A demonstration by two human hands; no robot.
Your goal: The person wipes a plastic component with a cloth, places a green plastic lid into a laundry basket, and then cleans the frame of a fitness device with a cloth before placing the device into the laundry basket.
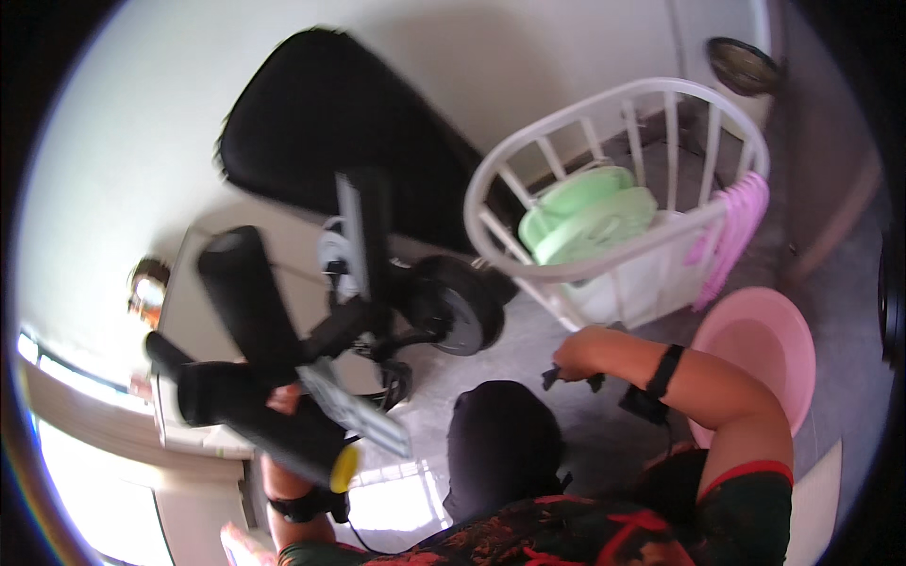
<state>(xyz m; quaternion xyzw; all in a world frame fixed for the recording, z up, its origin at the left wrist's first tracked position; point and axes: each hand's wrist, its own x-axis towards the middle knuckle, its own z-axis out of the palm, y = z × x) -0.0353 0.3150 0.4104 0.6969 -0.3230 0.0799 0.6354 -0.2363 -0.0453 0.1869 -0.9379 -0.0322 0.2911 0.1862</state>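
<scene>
My right hand [578,356] is closed on a dark cloth [595,381], which hangs in a small bunch below the fingers, over the grey floor. My left hand [283,400] is at an exercise bench, among its black foam rollers [250,292]; the rollers hide most of its fingers, so its grip cannot be made out. The bench has a black padded board [321,123] leaning toward the wall, a dark round wheel or weight [458,307] low down, and a yellow end cap [345,469] on the nearest roller.
A white slatted basket [618,274] holding light green plastic basins [595,222] stands ahead right, with pink hangers [731,236] on its side. A pink basin [755,344] sits beyond my right forearm. A pale cabinet [203,321] is behind the bench.
</scene>
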